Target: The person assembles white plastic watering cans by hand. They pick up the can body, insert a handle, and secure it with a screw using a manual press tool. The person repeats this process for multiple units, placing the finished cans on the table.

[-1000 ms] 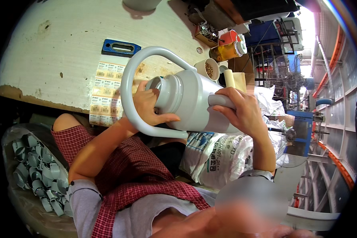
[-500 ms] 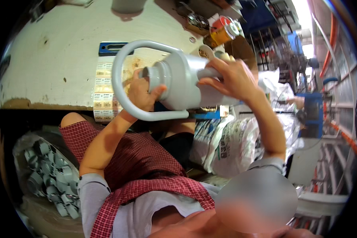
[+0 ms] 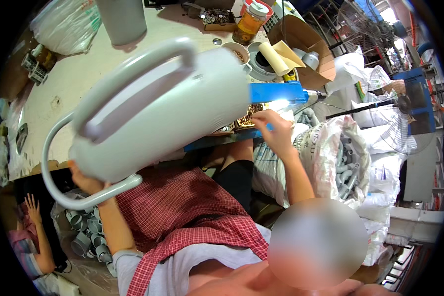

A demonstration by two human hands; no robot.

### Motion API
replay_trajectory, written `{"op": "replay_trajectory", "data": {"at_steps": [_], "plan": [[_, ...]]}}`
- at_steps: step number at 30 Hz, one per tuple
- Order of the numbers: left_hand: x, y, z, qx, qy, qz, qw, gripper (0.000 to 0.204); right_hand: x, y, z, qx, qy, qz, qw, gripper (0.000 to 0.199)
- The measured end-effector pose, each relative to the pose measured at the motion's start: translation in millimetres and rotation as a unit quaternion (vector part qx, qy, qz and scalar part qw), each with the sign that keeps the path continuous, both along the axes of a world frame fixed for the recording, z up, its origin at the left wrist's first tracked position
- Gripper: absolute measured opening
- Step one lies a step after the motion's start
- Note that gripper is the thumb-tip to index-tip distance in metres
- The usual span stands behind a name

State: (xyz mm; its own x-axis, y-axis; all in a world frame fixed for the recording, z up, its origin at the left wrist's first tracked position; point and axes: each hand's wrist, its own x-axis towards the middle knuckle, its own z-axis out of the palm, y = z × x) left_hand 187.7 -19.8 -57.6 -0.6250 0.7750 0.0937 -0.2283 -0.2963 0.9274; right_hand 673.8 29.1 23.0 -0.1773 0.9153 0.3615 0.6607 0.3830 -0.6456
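Observation:
A large grey can (image 3: 177, 113) with two curved tube handles lies tilted over the table's front edge, blurred by motion. My left hand (image 3: 86, 180) grips its lower left end, beside the looped handle (image 3: 52, 182); the can hides some of the fingers. My right hand (image 3: 276, 133) is off the can, with thumb and fingertips drawn close together. Those fingertips are beside a tray of small brass-coloured parts (image 3: 249, 116). Whether anything is between them is too small to tell. A blue bar (image 3: 276, 92) with a bright light shows past the can's right end.
On the table (image 3: 54, 106) stand a grey cylinder (image 3: 121, 22), an amber jar (image 3: 249, 24) and a cup of small parts (image 3: 238, 52). A sack of grey curved tubes (image 3: 348, 167) stands right. Grey fittings (image 3: 86, 232) fill a bag lower left, near another person's hand (image 3: 33, 209).
The can has swung left and turned, its neck no longer showing. My left hand has moved left and down with it. My right hand has let go of the can and moved to the brass-coloured parts.

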Motion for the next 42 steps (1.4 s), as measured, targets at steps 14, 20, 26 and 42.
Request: {"op": "replay_trajectory", "data": {"at_steps": [14,20,26,42], "plan": [[-25,-45,7,-0.097,-0.025,0.112,0.989,0.050,5,38,-66,-0.091,-0.248,-0.138,0.955,0.019],[-26,-41,7,-0.106,-0.076,0.117,0.984,0.050,0,39,-69,-0.074,-0.192,-0.116,0.972,0.018],[-35,-58,5,-0.078,-0.110,0.096,0.986,0.053,-10,25,-57,-0.036,-0.095,-0.060,0.993,0.017],[-43,-75,-5,-0.067,-0.177,0.072,0.979,0.058,-133,72,29,-0.076,0.323,0.121,0.936,0.015]]}}
